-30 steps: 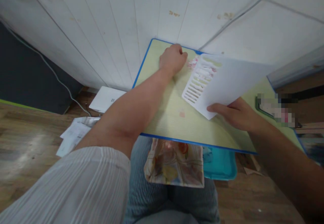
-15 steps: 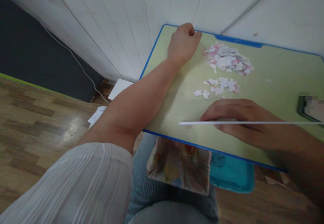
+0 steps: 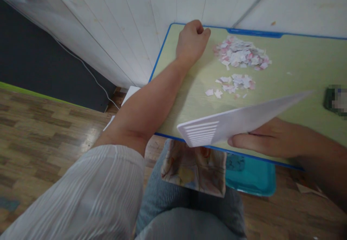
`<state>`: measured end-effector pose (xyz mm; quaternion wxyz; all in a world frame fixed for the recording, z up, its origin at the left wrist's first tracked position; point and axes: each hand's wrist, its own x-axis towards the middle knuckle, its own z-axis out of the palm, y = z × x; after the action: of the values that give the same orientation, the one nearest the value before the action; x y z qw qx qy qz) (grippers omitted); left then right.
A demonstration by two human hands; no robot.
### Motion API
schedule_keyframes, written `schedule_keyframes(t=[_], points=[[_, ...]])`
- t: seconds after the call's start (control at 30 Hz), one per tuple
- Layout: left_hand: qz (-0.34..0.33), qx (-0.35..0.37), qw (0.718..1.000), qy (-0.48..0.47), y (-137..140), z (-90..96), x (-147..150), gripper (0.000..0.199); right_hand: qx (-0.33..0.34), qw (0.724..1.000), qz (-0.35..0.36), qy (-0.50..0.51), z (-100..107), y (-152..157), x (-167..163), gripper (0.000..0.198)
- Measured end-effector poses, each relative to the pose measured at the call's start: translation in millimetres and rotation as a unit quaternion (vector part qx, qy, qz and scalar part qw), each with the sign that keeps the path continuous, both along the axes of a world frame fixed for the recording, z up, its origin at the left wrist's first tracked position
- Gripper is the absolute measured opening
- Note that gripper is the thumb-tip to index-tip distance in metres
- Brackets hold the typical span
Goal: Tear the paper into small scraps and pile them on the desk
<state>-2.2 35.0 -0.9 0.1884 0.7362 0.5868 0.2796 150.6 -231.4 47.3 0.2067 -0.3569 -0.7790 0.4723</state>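
My left hand (image 3: 192, 41) rests in a loose fist near the far left corner of a pale yellow table (image 3: 298, 63) with a blue rim. Nothing shows in its curled fingers. My right hand (image 3: 268, 138) grips a thin white plastic board (image 3: 233, 122) with a row of slots or ridges at its left end. The thumb lies on the near face, and the other fingers are hidden behind the board. Beyond the board lies a small scatter of torn paper bits (image 3: 235, 83). Farther back, to the right of my left fist, sits a larger heap of white and pink paper scraps (image 3: 242, 52).
A dark phone-like object (image 3: 334, 101), partly blurred out, lies at the right. Under the table's front edge are a patterned cloth item (image 3: 193, 171) on my lap and a turquoise tray (image 3: 252, 178). A white panelled wall (image 3: 135, 26) borders the table's back.
The white board has tilted from edge-on, so its slotted face now shows, and its right end has risen. My left fist stays on the table. The view has shifted slightly.
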Motion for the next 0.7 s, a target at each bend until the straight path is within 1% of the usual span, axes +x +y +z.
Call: schedule_keyframes(t=[0.13, 0.2, 0.23, 0.3, 0.4, 0.5, 0.6, 0.7], points=[[-0.015, 0.046, 0.999, -0.022, -3, -3.7, 1, 0.024, -0.074, 0.995, -0.064, 0.034, -7, 3, 10, 0.015], [-0.008, 0.054, 0.997, -0.051, -4, -6.2, 0, 0.020, -0.079, 0.993, -0.083, 0.036, -6, 4, 11, 0.016], [-0.004, 0.058, 0.996, -0.068, -4, -7.3, 0, 0.021, -0.077, 0.993, -0.084, 0.028, -5, 4, 10, 0.016], [-0.003, 0.057, 0.994, -0.096, -4, -8.8, -1, 0.031, -0.079, 0.994, -0.071, 0.005, -1, 5, 5, 0.014], [-0.003, 0.066, 0.991, -0.120, -2, -9.2, -2, 0.044, -0.098, 0.994, -0.047, -0.016, 3, 7, 0, 0.013], [0.001, 0.071, 0.990, -0.124, -5, -9.5, -2, 0.047, -0.110, 0.991, -0.076, -0.017, -2, 11, 6, 0.015], [-0.011, 0.055, 0.992, -0.116, -14, -12.4, -6, 0.042, -0.149, 0.984, -0.096, -0.035, -10, 16, 18, 0.027], [-0.056, 0.039, 0.992, -0.107, -30, -16.2, -18, 0.029, -0.163, 0.982, -0.086, -0.043, -14, 20, 25, 0.040]])
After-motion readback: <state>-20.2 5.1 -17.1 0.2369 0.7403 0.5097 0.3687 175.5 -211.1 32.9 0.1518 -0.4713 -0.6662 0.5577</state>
